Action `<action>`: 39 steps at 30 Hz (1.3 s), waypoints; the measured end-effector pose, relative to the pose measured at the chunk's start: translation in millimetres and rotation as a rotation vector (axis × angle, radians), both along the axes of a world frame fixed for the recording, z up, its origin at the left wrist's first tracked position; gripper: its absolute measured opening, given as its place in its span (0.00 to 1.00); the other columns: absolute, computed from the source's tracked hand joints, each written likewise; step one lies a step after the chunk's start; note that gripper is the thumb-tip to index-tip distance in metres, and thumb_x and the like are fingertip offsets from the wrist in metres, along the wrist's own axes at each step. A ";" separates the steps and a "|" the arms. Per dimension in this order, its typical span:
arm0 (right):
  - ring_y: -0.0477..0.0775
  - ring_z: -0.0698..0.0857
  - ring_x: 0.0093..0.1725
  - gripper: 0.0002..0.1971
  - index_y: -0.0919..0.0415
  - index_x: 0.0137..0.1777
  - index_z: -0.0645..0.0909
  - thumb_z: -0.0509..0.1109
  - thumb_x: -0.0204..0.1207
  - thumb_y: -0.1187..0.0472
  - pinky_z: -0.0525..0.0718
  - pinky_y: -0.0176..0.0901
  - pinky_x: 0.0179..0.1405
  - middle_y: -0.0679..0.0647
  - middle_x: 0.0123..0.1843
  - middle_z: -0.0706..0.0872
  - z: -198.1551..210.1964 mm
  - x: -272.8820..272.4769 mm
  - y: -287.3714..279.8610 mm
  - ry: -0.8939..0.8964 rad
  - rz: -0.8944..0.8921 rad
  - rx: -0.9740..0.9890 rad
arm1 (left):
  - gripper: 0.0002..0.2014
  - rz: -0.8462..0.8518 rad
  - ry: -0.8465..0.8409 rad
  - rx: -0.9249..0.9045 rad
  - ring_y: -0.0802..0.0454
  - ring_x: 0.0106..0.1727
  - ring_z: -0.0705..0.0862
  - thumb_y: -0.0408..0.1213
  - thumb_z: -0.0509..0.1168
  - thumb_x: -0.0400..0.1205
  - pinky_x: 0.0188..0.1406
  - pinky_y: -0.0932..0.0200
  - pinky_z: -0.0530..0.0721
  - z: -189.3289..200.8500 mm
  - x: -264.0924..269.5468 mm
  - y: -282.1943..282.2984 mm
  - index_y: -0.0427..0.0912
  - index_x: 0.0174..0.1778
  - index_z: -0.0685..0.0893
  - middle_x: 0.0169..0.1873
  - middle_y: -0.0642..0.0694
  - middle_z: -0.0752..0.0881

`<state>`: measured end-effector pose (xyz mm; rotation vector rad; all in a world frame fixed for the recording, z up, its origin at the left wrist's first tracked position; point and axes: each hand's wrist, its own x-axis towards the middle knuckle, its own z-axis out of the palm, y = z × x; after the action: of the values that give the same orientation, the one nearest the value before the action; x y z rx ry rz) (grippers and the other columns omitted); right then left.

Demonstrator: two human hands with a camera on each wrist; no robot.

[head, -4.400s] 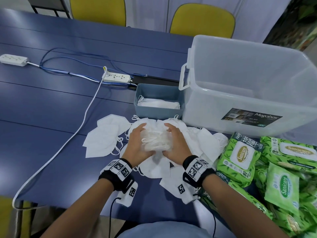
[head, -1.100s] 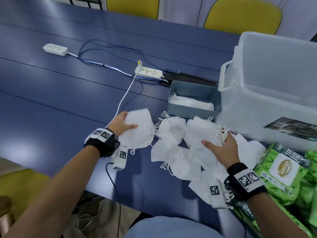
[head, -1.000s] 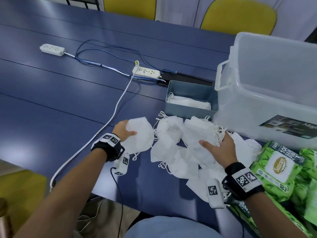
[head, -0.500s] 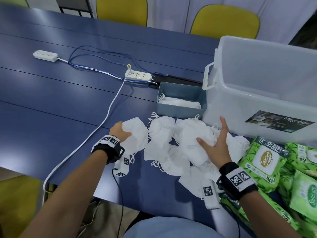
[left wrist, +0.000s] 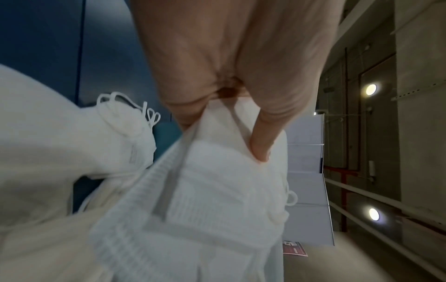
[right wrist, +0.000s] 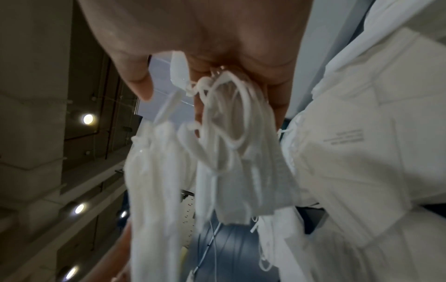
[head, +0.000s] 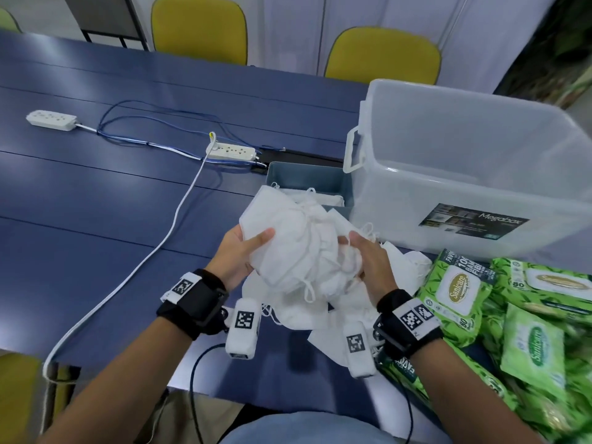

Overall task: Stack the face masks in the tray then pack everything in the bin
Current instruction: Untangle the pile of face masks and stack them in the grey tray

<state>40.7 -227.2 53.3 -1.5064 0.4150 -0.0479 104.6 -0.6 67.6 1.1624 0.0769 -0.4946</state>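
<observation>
1. A bundle of face masks [head: 301,248] is held above the near table edge, more masks [head: 320,315] loose beneath it.
2. The left hand [head: 240,254] and right hand [head: 368,261] clasp it from both sides, fingers curled round the fabric.
3. The straps look tangled; squaring the edges first should help it stack flat.
4. The tray [head: 304,174] lies just beyond, against the bin [head: 464,174]; open table lies left, wipe packs [head: 458,290] crowd right.
</observation>
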 end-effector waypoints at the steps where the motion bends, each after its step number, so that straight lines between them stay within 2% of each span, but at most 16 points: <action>1: 0.60 0.85 0.63 0.21 0.58 0.49 0.90 0.70 0.68 0.42 0.77 0.59 0.69 0.57 0.56 0.90 3.7 -0.5 -0.8 -0.005 -0.014 0.064 | 0.23 -0.002 0.015 -0.013 0.48 0.51 0.88 0.35 0.69 0.75 0.41 0.54 0.89 -0.5 -1.7 -6.8 0.35 0.66 0.80 0.59 0.40 0.87; 5: 0.48 0.86 0.51 0.03 0.58 0.43 0.89 0.75 0.74 0.60 0.79 0.42 0.56 0.52 0.47 0.90 13.2 -4.2 -5.7 -0.069 -0.055 -0.025 | 0.21 0.014 0.077 -0.061 0.47 0.51 0.88 0.33 0.68 0.76 0.42 0.55 0.89 -1.6 -3.5 -25.0 0.35 0.65 0.80 0.58 0.39 0.87; 7: 0.46 0.84 0.49 0.04 0.56 0.41 0.86 0.74 0.75 0.65 0.78 0.37 0.54 0.48 0.44 0.87 11.9 -5.4 -11.5 -0.087 -0.114 -0.104 | 0.17 0.078 0.077 0.004 0.44 0.53 0.86 0.30 0.67 0.80 0.47 0.51 0.88 -4.1 0.0 -26.8 0.35 0.64 0.80 0.58 0.39 0.86; 11: 0.50 0.84 0.49 0.04 0.55 0.42 0.87 0.73 0.76 0.65 0.81 0.47 0.59 0.53 0.46 0.88 8.1 -10.1 -28.1 -0.104 -0.227 -0.079 | 0.22 0.324 -0.122 0.362 0.44 0.61 0.79 0.25 0.64 0.81 0.59 0.44 0.81 -17.1 14.9 -15.8 0.38 0.70 0.68 0.64 0.41 0.78; 13: 0.52 0.84 0.50 0.03 0.58 0.44 0.86 0.72 0.77 0.64 0.81 0.47 0.59 0.55 0.48 0.88 9.4 -12.8 -35.0 -0.098 -0.267 -0.012 | 0.25 0.367 -0.317 0.538 0.49 0.60 0.75 0.21 0.62 0.80 0.61 0.59 0.76 -16.5 17.9 -11.3 0.39 0.71 0.66 0.62 0.45 0.74; 15: 0.51 0.85 0.49 0.03 0.59 0.43 0.86 0.72 0.77 0.66 0.82 0.45 0.57 0.54 0.46 0.88 11.3 -14.5 -39.0 -0.106 -0.288 0.040 | 0.19 0.298 -0.483 0.705 0.51 0.58 0.74 0.19 0.62 0.78 0.55 0.67 0.70 -15.6 19.4 -11.0 0.37 0.64 0.74 0.59 0.46 0.77; 18: 0.44 0.86 0.44 0.09 0.59 0.44 0.86 0.71 0.75 0.73 0.84 0.36 0.49 0.50 0.44 0.88 15.5 -14.8 -38.6 -0.145 -0.308 -0.018 | 0.12 -0.024 -0.557 0.834 0.54 0.51 0.80 0.20 0.63 0.77 0.48 0.63 0.72 -8.7 19.8 -20.2 0.41 0.41 0.85 0.45 0.48 0.86; 20: 0.40 0.83 0.41 0.10 0.60 0.41 0.85 0.70 0.73 0.76 0.81 0.31 0.44 0.49 0.41 0.86 17.8 -14.1 -36.1 -0.181 -0.316 -0.094 | 0.17 -0.226 -0.519 0.805 0.65 0.41 0.82 0.20 0.62 0.78 0.44 0.68 0.75 -1.9 16.6 -30.6 0.46 0.31 0.86 0.34 0.57 0.88; 22: 0.39 0.80 0.38 0.12 0.56 0.35 0.83 0.73 0.70 0.75 0.79 0.32 0.45 0.47 0.36 0.82 19.8 -13.5 -35.9 -0.219 -0.313 -0.157 | 0.16 -0.308 -0.426 0.735 0.70 0.37 0.82 0.23 0.62 0.78 0.43 0.74 0.76 5.3 11.4 -43.8 0.44 0.32 0.88 0.32 0.60 0.88; 25: 0.42 0.80 0.44 0.11 0.46 0.30 0.85 0.76 0.66 0.65 0.76 0.49 0.64 0.44 0.35 0.86 20.4 -14.9 -37.1 -0.306 -0.277 -0.267 | 0.08 -0.247 -0.145 0.531 0.47 0.40 0.82 0.38 0.68 0.72 0.43 0.58 0.76 8.6 9.1 -57.2 0.39 0.31 0.90 0.34 0.45 0.86; 27: 0.32 0.79 0.51 0.16 0.42 0.33 0.86 0.76 0.67 0.69 0.73 0.32 0.65 0.63 0.46 0.89 21.6 -16.7 -36.2 -0.374 -0.270 -0.340 | 0.19 -0.289 0.029 0.485 0.42 0.38 0.82 0.52 0.67 0.73 0.41 0.56 0.78 8.7 8.5 -61.0 0.36 0.34 0.89 0.34 0.39 0.87; 30: 0.31 0.78 0.60 0.22 0.38 0.34 0.87 0.75 0.67 0.73 0.65 0.14 0.60 0.74 0.58 0.82 26.6 -17.8 -31.5 -0.427 -0.252 -0.412 | 0.34 -0.412 0.082 0.456 0.37 0.53 0.87 0.66 0.72 0.62 0.62 0.45 0.81 4.7 6.0 -67.6 0.37 0.49 0.90 0.50 0.34 0.89; 32: 0.26 0.75 0.62 0.18 0.36 0.35 0.88 0.72 0.65 0.67 0.66 0.16 0.61 0.72 0.61 0.80 27.5 -19.0 -29.4 -0.447 -0.247 -0.423 | 0.32 -0.475 0.085 0.440 0.39 0.57 0.87 0.65 0.74 0.57 0.65 0.44 0.79 1.9 4.5 -70.6 0.44 0.48 0.91 0.52 0.36 0.89; 34: 0.21 0.72 0.62 0.11 0.46 0.38 0.87 0.68 0.64 0.64 0.68 0.18 0.62 0.67 0.62 0.78 28.9 -21.2 -28.7 -0.471 -0.254 -0.429 | 0.30 -0.541 0.131 0.431 0.42 0.54 0.87 0.65 0.74 0.60 0.63 0.46 0.80 2.2 4.6 -72.2 0.46 0.49 0.91 0.50 0.38 0.90; 37: 0.23 0.73 0.63 0.18 0.54 0.40 0.86 0.64 0.60 0.76 0.69 0.21 0.64 0.50 0.61 0.74 28.5 -19.8 -28.2 -0.510 -0.274 -0.425 | 0.38 -0.639 0.182 0.506 0.44 0.48 0.87 0.68 0.68 0.66 0.57 0.52 0.84 3.9 6.9 -73.3 0.33 0.51 0.90 0.47 0.38 0.90; 39: 0.24 0.74 0.62 0.22 0.56 0.41 0.87 0.63 0.59 0.81 0.69 0.22 0.65 0.47 0.61 0.73 27.6 -17.7 -27.8 -0.528 -0.276 -0.414 | 0.36 -0.627 0.182 0.512 0.46 0.43 0.86 0.65 0.66 0.68 0.51 0.56 0.86 3.8 7.0 -75.0 0.30 0.48 0.89 0.42 0.40 0.90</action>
<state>23.1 -255.0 80.8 -1.7531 0.1846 -0.7720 111.6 -75.6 71.4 1.6438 -0.0093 -1.1852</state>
